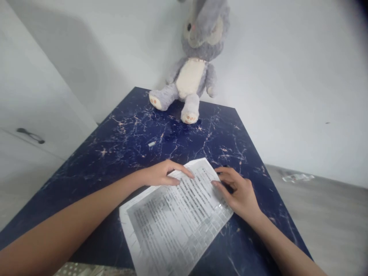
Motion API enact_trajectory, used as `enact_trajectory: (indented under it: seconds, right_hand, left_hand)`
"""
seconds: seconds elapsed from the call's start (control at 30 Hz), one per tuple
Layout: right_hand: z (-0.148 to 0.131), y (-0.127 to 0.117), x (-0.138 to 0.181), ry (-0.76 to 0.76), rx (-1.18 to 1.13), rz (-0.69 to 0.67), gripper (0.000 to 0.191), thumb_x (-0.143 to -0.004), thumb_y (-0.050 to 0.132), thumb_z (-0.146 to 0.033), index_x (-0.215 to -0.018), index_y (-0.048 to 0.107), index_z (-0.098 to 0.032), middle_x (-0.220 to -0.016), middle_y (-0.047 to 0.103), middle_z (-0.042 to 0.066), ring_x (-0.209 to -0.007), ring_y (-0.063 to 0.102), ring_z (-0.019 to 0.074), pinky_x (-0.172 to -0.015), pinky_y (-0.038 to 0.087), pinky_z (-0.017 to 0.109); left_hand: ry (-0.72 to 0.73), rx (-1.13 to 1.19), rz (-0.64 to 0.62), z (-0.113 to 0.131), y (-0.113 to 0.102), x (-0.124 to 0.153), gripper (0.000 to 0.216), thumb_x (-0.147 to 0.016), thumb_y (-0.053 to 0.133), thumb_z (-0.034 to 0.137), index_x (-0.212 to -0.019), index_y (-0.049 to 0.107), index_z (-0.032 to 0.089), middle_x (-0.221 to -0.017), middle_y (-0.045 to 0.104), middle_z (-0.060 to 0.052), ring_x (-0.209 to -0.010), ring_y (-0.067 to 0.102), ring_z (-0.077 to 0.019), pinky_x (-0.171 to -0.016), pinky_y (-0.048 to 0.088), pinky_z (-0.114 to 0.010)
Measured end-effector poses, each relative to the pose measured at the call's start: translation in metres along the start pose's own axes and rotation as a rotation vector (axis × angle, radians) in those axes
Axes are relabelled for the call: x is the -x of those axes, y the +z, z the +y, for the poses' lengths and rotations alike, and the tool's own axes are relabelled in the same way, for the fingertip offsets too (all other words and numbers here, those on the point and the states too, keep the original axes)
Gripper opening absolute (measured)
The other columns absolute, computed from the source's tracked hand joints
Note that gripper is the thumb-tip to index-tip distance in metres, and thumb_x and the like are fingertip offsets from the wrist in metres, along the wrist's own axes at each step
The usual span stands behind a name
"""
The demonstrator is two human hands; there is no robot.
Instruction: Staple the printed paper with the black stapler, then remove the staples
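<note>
A printed sheet of paper [172, 226] lies at a slant on the dark blue table, with rows of text and a brick-like grey pattern along its right side. My left hand [163, 173] rests on its upper left edge, thumb and fingers apart and stretched over the print. At the upper right edge, my right hand [237, 189] has its thumb on top of the paper and its curled fingers beside and behind the edge, pinching it. The undersides of the right fingers are partly hidden.
A grey plush toy [191, 76] sits at the table's far end against the wall. One small pale piece [151, 144] lies on the marbled tabletop [184, 140]. At left is a white cabinet with a dark handle [30, 135]; a clear wrapper [298, 178] lies on the floor at right.
</note>
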State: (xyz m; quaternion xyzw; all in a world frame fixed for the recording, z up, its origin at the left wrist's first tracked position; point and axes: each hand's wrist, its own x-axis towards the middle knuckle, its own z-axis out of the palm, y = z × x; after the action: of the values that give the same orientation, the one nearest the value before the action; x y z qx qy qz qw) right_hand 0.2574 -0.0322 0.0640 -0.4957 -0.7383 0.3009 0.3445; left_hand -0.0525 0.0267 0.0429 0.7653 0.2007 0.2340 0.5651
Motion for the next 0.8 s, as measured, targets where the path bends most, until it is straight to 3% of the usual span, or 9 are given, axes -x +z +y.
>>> enact_trajectory:
  seconds: [0.13,0.23,0.33,0.4,0.47,0.53,0.67,0.73,0.8]
  right_hand:
    - [0.003,0.008,0.004,-0.077,0.158,0.111,0.017,-0.095,0.07,-0.034,-0.111,0.066,-0.026,-0.093,0.078,0.004,-0.074,0.076,0.0236,-0.072,0.062,0.035]
    - [0.008,0.015,0.006,-0.107,0.181,0.118,0.017,-0.097,0.067,-0.032,-0.112,0.067,-0.026,-0.096,0.078,0.004,-0.077,0.076,0.0236,-0.075,0.061,0.036]
    - [0.008,0.021,0.005,-0.07,0.159,0.082,0.016,-0.098,0.062,-0.031,-0.112,0.066,-0.024,-0.09,0.077,0.003,-0.071,0.073,0.0213,-0.071,0.058,0.035]
    - [0.006,0.026,0.004,-0.018,0.1,0.046,0.014,-0.097,0.06,-0.029,-0.109,0.065,-0.023,-0.081,0.075,0.001,-0.064,0.069,0.0193,-0.065,0.054,0.032]
    - [0.004,0.03,0.002,0.038,0.036,0.021,0.013,-0.096,0.059,-0.027,-0.108,0.063,-0.023,-0.073,0.072,-0.002,-0.06,0.065,0.0178,-0.06,0.048,0.029]
    - [0.003,0.035,0.0,0.083,0.0,0.015,0.01,-0.096,0.059,-0.026,-0.105,0.061,-0.023,-0.068,0.07,-0.004,-0.056,0.061,0.0168,-0.058,0.044,0.028]
    - [0.003,0.04,0.001,0.048,-0.005,0.013,0.006,-0.099,0.057,-0.027,-0.095,0.057,-0.023,-0.067,0.067,-0.004,-0.056,0.059,0.0156,-0.061,0.043,0.027]
    - [0.002,0.036,0.003,-0.018,0.056,0.006,0.008,-0.1,0.055,-0.024,-0.093,0.059,-0.022,-0.074,0.069,-0.002,-0.061,0.062,0.0158,-0.064,0.044,0.028]
    - [-0.001,0.027,0.007,-0.079,0.159,0.044,0.009,-0.099,0.054,-0.021,-0.095,0.062,-0.022,-0.079,0.069,0.0,-0.066,0.064,0.0166,-0.068,0.046,0.029]
  left_hand:
    - [0.004,-0.027,0.001,-0.002,0.0,-0.001,0.043,-0.094,0.07,0.023,-0.137,0.069,0.024,-0.138,0.07,-0.01,-0.127,0.066,-0.0253,-0.111,0.047,-0.038]
    - [-0.039,-0.154,-0.032,0.002,-0.008,0.002,0.043,-0.096,0.069,0.026,-0.139,0.067,0.024,-0.132,0.07,-0.011,-0.115,0.069,-0.0244,-0.101,0.052,-0.036]
    - [-0.139,-0.404,-0.01,0.03,-0.015,0.01,0.039,-0.098,0.063,0.026,-0.137,0.068,0.027,-0.146,0.059,-0.013,-0.123,0.064,-0.0256,-0.097,0.053,-0.035]
    - [-0.215,-0.672,0.097,0.059,-0.01,0.016,0.037,-0.101,0.058,0.024,-0.136,0.068,0.028,-0.155,0.05,-0.011,-0.137,0.053,-0.0287,-0.11,0.046,-0.042]
    - [-0.311,-0.904,0.137,0.085,0.012,0.021,0.034,-0.103,0.05,0.023,-0.131,0.07,0.028,-0.146,0.057,-0.009,-0.133,0.054,-0.0298,-0.115,0.041,-0.051]
    - [-0.413,-1.019,0.158,0.099,0.051,0.022,0.036,-0.103,0.046,0.022,-0.131,0.069,0.025,-0.135,0.063,-0.011,-0.123,0.059,-0.0307,-0.11,0.045,-0.053]
    - [-0.507,-1.1,0.196,0.082,0.135,0.02,0.048,-0.105,0.05,0.034,-0.152,0.053,0.025,-0.159,0.048,-0.016,-0.142,0.047,-0.0405,-0.112,0.043,-0.062]
    - [-0.523,-1.12,0.181,0.067,0.152,0.021,0.052,-0.105,0.049,0.037,-0.157,0.047,0.027,-0.165,0.042,-0.015,-0.151,0.037,-0.0439,-0.116,0.035,-0.07]
    - [-0.516,-1.115,0.156,0.061,0.151,0.022,0.053,-0.105,0.048,0.036,-0.158,0.045,0.029,-0.168,0.037,-0.014,-0.154,0.032,-0.044,-0.118,0.031,-0.072]
